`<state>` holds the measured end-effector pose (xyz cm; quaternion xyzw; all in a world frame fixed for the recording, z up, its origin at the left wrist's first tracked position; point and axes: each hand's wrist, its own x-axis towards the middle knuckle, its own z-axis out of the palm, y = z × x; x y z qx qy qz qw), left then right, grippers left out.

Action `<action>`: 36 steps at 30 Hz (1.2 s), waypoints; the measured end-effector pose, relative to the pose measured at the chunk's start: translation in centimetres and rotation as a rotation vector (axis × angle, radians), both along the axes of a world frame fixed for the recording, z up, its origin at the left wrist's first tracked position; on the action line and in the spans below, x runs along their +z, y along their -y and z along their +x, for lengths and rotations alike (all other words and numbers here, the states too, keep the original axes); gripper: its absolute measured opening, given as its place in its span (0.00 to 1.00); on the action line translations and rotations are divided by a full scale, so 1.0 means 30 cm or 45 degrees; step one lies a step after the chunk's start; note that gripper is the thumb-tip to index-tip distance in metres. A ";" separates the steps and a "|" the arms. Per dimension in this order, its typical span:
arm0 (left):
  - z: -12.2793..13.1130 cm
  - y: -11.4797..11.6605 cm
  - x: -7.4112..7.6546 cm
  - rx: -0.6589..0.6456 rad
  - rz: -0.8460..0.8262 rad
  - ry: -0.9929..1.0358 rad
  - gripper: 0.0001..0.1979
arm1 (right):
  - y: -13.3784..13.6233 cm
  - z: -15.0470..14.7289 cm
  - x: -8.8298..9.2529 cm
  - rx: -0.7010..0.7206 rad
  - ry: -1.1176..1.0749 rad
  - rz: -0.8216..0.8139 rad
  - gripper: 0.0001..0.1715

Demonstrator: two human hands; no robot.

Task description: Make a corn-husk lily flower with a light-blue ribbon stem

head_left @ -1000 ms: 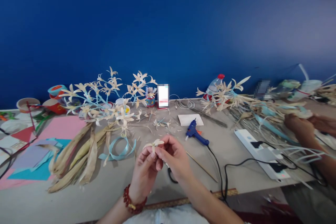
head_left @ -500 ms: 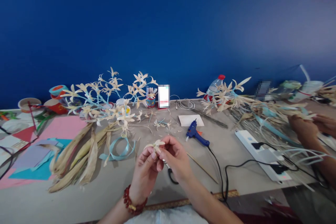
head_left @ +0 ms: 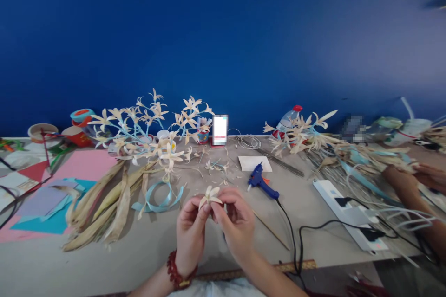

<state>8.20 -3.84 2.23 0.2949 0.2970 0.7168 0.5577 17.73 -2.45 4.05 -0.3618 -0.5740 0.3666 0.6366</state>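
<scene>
Between my two hands is a small cream-coloured flower [head_left: 210, 195] with pointed petals, facing up toward me. My left hand [head_left: 191, 225], with a red bead bracelet at the wrist, pinches its base between thumb and fingers. From the other side, my right hand [head_left: 237, 225] closes thumb and fingertips on the same flower. The fingers hide the underside of it. Beyond my hands lie a small finished-looking blossom piece with a light blue stem [head_left: 216, 166] and petal scraps. A blue glue gun [head_left: 262, 181] rests to the right of them.
Dried corn husks [head_left: 116, 204], a light blue ribbon coil [head_left: 162, 197] and coloured paper [head_left: 38, 225] lie at left. Flower sprays [head_left: 139, 127] stand behind. A thin stick [head_left: 272, 229] and a power strip [head_left: 348, 216] with cords are right; a co-worker's hands [head_left: 400, 178] work at far right.
The flower has turned upward, so its open petals show more fully. My hands have shifted slightly and sit more level, both still gripping it. The view has tilted a little.
</scene>
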 end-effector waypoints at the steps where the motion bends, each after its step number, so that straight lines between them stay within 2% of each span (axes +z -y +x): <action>1: -0.001 0.000 -0.005 0.031 0.026 -0.057 0.02 | 0.001 0.000 -0.001 -0.011 0.022 0.034 0.04; 11: -0.016 0.009 -0.028 0.330 0.221 -0.442 0.03 | 0.007 -0.012 0.008 -0.062 0.090 0.177 0.10; 21: -0.032 0.005 -0.047 0.469 0.369 -0.723 0.05 | 0.010 -0.007 0.041 -0.095 0.144 0.237 0.11; 27: -0.035 0.001 -0.046 0.542 0.361 -0.775 0.02 | 0.012 -0.008 0.060 -0.089 0.150 0.256 0.11; 36: -0.033 -0.004 -0.041 0.515 0.387 -0.748 0.03 | 0.009 -0.009 0.064 -0.079 0.147 0.245 0.09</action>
